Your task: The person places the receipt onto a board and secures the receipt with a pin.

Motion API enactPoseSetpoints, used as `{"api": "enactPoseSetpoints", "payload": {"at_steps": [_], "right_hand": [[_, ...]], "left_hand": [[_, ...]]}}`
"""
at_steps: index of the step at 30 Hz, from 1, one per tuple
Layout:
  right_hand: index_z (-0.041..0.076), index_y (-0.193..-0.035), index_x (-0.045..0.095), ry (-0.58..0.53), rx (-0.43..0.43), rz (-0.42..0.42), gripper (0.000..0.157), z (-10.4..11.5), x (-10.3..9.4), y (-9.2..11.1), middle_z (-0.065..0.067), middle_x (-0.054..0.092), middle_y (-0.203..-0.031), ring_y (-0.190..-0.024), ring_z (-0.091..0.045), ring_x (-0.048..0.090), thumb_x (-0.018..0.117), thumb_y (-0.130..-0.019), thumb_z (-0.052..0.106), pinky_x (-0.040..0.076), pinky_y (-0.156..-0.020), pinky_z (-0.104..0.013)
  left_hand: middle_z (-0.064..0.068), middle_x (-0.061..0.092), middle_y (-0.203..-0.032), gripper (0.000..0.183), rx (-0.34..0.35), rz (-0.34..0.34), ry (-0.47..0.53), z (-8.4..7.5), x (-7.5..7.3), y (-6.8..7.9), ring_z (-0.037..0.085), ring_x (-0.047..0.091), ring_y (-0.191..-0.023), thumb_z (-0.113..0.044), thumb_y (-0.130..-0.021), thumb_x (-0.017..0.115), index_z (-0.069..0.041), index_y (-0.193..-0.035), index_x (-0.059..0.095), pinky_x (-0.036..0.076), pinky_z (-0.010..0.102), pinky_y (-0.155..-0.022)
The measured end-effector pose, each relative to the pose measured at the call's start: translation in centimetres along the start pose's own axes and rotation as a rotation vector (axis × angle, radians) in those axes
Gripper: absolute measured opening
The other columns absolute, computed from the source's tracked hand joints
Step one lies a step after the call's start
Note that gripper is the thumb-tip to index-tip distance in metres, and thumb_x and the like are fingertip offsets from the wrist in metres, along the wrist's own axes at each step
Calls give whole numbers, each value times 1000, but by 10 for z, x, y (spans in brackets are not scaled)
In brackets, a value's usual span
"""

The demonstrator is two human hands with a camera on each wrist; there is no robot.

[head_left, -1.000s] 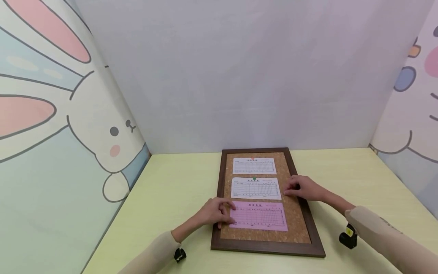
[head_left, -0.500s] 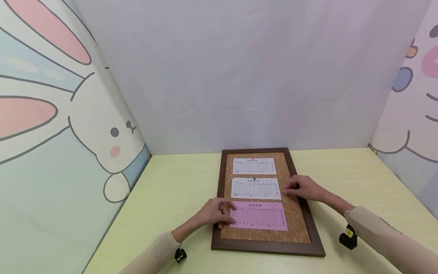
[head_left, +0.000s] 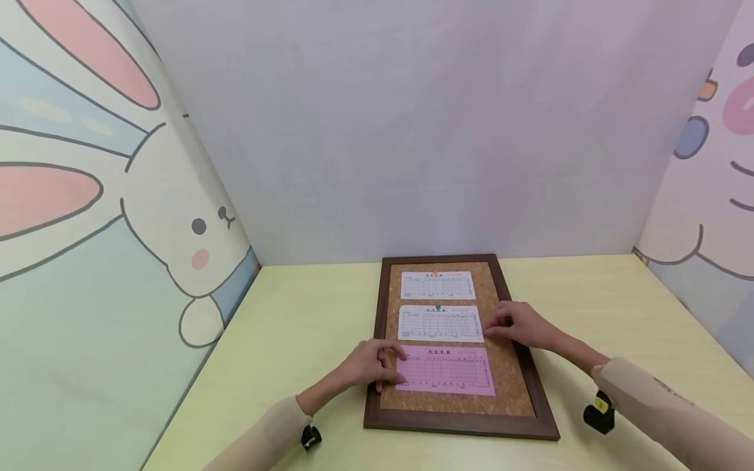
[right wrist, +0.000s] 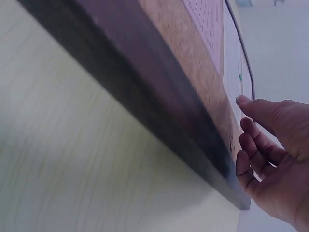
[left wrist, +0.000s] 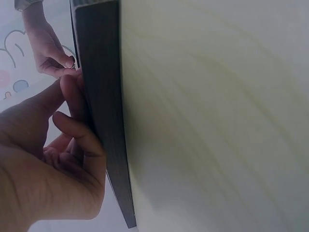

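Note:
A cork board in a dark wooden frame (head_left: 459, 425) lies on the table. Three printed paper slips are on it: a pink slip (head_left: 444, 371) nearest, a middle white slip (head_left: 442, 326) and a far white slip (head_left: 438, 288). My left hand (head_left: 368, 363) rests over the frame's left side, with forefinger and thumb spread on the pink slip's left end. My right hand (head_left: 521, 324) reaches over the right side, its thumb and forefinger tips at the middle slip's right edge. In the right wrist view, the other fingers (right wrist: 258, 154) bend loosely near the frame; the forefinger is hidden.
A green pushpin (head_left: 438, 307) is at the middle slip's top edge and an orange one (head_left: 434, 273) at the far slip's. The pale table (head_left: 312, 314) meets a grey back wall (head_left: 400, 163). Walls with cartoon drawings (head_left: 159, 229) flank it.
My right hand's fingertips have shifted slightly left, up to the edge of the middle white slip. My left hand stays on the pink slip.

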State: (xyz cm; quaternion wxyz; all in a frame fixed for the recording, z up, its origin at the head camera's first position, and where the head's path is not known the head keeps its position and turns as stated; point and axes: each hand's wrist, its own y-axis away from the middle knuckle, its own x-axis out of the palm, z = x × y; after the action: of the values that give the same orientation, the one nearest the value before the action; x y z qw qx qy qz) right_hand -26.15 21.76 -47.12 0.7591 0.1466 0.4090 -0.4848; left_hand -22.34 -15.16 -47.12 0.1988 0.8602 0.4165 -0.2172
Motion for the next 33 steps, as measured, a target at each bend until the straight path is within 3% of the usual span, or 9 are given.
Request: {"api": "enactPoseSetpoints", "payload": {"at_steps": [6, 13, 22, 33], "right_hand": [[9, -93, 80, -38, -16, 30, 8, 18, 12, -6, 2, 73, -90, -77, 0, 51, 75, -93, 14, 47, -65, -19], [8, -93, 80, -139, -106, 71, 9, 37, 33, -9, -1, 76, -89, -77, 2, 57, 75, -93, 14, 52, -68, -20], [10, -91, 79, -152, -15, 104, 9, 46, 46, -12, 3, 75, -86, -71, 1, 52, 75, -93, 18, 45, -61, -17], [6, -91, 77, -146, -17, 105, 9, 40, 44, -12, 1, 73, -84, -72, 1, 50, 72, -94, 13, 44, -62, -18]], "left_hand": [[6, 68, -60, 26, 4, 6, 10, 3, -1, -3, 4, 54, -39, -8, -85, 82, -4, -107, 69, 40, 16, -43], [1, 68, -59, 26, 11, 0, 14, 7, 1, -5, 2, 53, -39, -9, -84, 84, -7, -105, 69, 41, 16, -43], [17, 71, -65, 27, 32, -5, 38, 4, 1, -1, 4, 53, -40, -6, -83, 83, -4, -106, 69, 41, 18, -43], [15, 71, -65, 27, 32, 1, 11, 6, 0, -2, 4, 54, -40, -8, -84, 83, -4, -106, 69, 41, 17, -44]]}}
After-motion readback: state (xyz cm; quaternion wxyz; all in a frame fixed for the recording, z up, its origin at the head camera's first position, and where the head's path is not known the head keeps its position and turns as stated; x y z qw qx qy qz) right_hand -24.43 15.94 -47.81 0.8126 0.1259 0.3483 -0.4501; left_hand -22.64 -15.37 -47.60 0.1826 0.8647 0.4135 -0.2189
